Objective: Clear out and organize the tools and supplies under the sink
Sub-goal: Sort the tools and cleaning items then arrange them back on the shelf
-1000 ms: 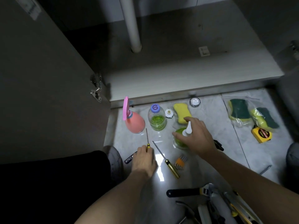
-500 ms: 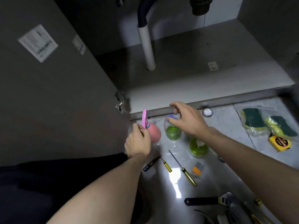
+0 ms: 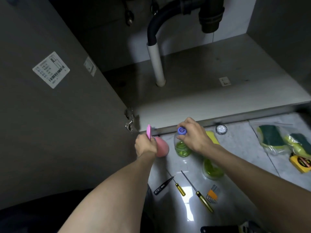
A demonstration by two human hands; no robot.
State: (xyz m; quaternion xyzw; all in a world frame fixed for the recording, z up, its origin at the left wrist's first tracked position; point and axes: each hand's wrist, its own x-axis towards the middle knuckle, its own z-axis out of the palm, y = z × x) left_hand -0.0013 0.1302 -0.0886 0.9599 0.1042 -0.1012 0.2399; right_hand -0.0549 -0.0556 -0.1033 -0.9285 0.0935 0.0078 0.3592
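My left hand (image 3: 146, 146) grips the neck of a pink spray bottle (image 3: 161, 148) standing on the tiled floor just in front of the cabinet. My right hand (image 3: 196, 137) holds the top of a clear bottle (image 3: 181, 147) with a purple cap and green liquid, right beside the pink one. A second clear bottle with green liquid (image 3: 212, 167) stands nearer to me, partly under my right forearm. The sink cabinet floor (image 3: 210, 84) lies bare behind them, with a white drain pipe (image 3: 157, 64) rising from it.
The open cabinet door (image 3: 55, 106) stands at my left. Two yellow-handled screwdrivers (image 3: 199, 194), a black tester pen (image 3: 162, 187) and an orange hex-key set (image 3: 212, 194) lie near me. Bagged sponges (image 3: 282, 142), a yellow tape measure (image 3: 301, 163), a yellow sponge (image 3: 212, 136) and a shiny round piece (image 3: 221, 129) lie right.
My left hand left the screwdrivers and took the pink bottle's neck. My right hand moved from the nearer green bottle to the purple-capped one. My view rose toward the pipes.
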